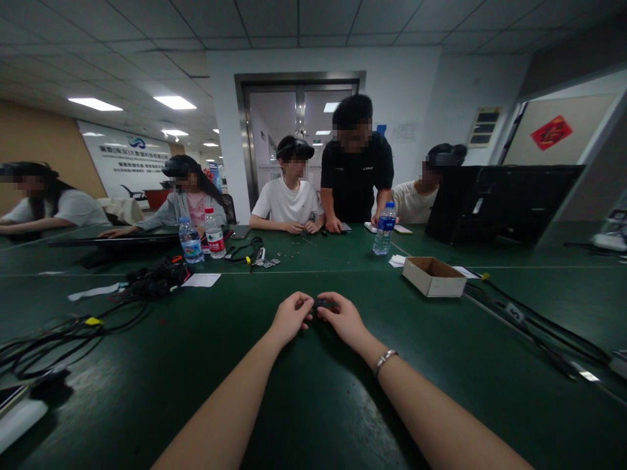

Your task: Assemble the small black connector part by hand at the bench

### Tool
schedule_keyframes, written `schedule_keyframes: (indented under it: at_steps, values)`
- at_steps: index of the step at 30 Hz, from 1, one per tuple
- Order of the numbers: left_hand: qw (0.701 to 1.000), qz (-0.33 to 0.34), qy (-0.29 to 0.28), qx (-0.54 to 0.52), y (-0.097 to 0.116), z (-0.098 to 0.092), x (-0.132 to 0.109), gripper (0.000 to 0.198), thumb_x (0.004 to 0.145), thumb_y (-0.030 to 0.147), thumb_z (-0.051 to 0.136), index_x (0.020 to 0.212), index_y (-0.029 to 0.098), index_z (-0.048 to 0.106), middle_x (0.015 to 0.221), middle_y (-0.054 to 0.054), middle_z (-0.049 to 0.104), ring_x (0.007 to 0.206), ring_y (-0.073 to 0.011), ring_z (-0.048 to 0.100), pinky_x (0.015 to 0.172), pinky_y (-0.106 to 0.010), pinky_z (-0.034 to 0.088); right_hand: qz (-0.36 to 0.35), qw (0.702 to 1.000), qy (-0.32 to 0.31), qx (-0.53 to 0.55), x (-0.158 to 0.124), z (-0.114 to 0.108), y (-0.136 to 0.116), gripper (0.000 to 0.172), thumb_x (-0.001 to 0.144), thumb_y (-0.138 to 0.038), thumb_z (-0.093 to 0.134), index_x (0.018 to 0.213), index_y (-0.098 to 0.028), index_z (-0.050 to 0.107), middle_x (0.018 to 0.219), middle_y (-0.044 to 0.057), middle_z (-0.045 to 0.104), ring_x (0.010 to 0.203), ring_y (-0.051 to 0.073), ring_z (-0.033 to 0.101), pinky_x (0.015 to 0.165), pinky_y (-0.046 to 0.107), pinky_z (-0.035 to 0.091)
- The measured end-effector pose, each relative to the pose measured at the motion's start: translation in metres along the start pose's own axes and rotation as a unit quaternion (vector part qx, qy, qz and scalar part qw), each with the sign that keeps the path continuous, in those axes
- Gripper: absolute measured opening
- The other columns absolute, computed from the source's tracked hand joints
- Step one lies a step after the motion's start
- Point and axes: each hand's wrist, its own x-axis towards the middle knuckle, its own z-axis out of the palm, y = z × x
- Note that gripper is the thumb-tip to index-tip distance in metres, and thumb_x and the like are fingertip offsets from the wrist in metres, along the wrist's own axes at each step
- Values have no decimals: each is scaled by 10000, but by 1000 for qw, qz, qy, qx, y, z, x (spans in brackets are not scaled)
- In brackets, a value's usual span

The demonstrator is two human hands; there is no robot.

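Over the green tabletop (313, 385), both my hands are close together at the middle of the head view. The fingers of my right hand (343, 320) are closed around a small black object (320, 303), mostly covered by them and too small to identify. My left hand (291, 316) has its thumb and fingers pinched together right beside the object's left end. Whether those fingertips grip part of it cannot be made out.
An open cardboard box (435, 277) stands to the right, near a water bottle (385, 228) and black cables (533, 326). More cables (63, 339) and dark gear (159, 277) lie left. Several people sit or stand across the table, by a large monitor (499, 202).
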Motion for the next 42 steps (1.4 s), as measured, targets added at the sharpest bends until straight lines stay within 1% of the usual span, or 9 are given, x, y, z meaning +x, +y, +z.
schedule_keyframes:
  at_steps: [7, 19, 22, 25, 27, 29, 31, 33, 42]
  values:
    - [1000, 21, -3, -9, -3, -1, 0, 259, 811, 367, 571, 994, 184, 582, 909, -54, 578, 760, -142, 603, 445, -152, 451, -3, 1000, 1, 18, 3, 3, 5, 289, 728, -136, 606, 1016, -155, 604, 908, 34, 642, 701, 130, 620, 654, 256, 523]
    - [999, 30, -15, -20, -3, -4, 0, 221, 779, 237, 619, 993, 188, 592, 1003, -76, 581, 801, -150, 604, 445, -147, 468, 6, 1000, 5, 17, 1, 3, 0, 255, 750, -134, 602, 1005, -152, 597, 845, 21, 641, 676, 127, 624, 612, 242, 520]
    - [999, 28, -17, -33, 0, -5, 0, 294, 761, 259, 649, 1039, 204, 573, 1098, -89, 572, 791, -147, 615, 451, -162, 477, 13, 1000, 4, 18, 0, 3, -3, 255, 761, -130, 603, 1015, -151, 594, 860, 28, 642, 674, 128, 625, 618, 248, 524]
    - [998, -2, -1, -62, 3, -6, 1, 375, 777, 334, 638, 1115, 218, 525, 1150, -102, 567, 752, -141, 632, 453, -180, 479, 18, 999, 8, 26, -1, 2, -5, 254, 765, -109, 595, 1016, -147, 592, 884, 37, 646, 671, 131, 629, 619, 254, 528]
    - [996, -48, 18, -70, 5, -6, 3, 344, 820, 395, 576, 1089, 189, 523, 1063, -102, 602, 662, -121, 631, 446, -182, 461, 21, 999, 10, 28, -1, 2, -6, 252, 763, -95, 593, 1010, -147, 594, 887, 39, 648, 670, 133, 631, 623, 258, 530]
    - [994, -88, 34, -60, 6, -5, 5, 351, 842, 461, 522, 1001, 149, 546, 898, -84, 633, 558, -101, 606, 431, -176, 429, 24, 999, 13, 29, -1, 2, -6, 250, 759, -89, 597, 1003, -149, 596, 887, 38, 648, 667, 132, 631, 623, 257, 530]
    - [993, -106, 44, -37, 6, -4, 7, 399, 828, 513, 519, 911, 126, 569, 747, -60, 629, 506, -99, 586, 419, -174, 400, 26, 999, 15, 28, 0, 3, -5, 251, 758, -85, 601, 1002, -148, 596, 901, 38, 645, 664, 128, 631, 617, 252, 528]
    - [993, -106, 46, -21, 6, -4, 8, 405, 812, 517, 544, 857, 117, 586, 676, -48, 622, 502, -104, 582, 416, -175, 385, 28, 999, 15, 26, 0, 3, -4, 258, 759, -80, 599, 1009, -145, 592, 913, 41, 645, 660, 123, 629, 612, 247, 525]
    - [989, -112, 45, -86, 11, -3, 5, 268, 787, 375, 639, 842, 115, 605, 711, -49, 643, 576, -99, 599, 481, -176, 433, 21, 999, 14, 32, 2, 3, 1, 254, 752, -80, 609, 995, -153, 599, 916, 34, 643, 662, 116, 627, 605, 234, 523]
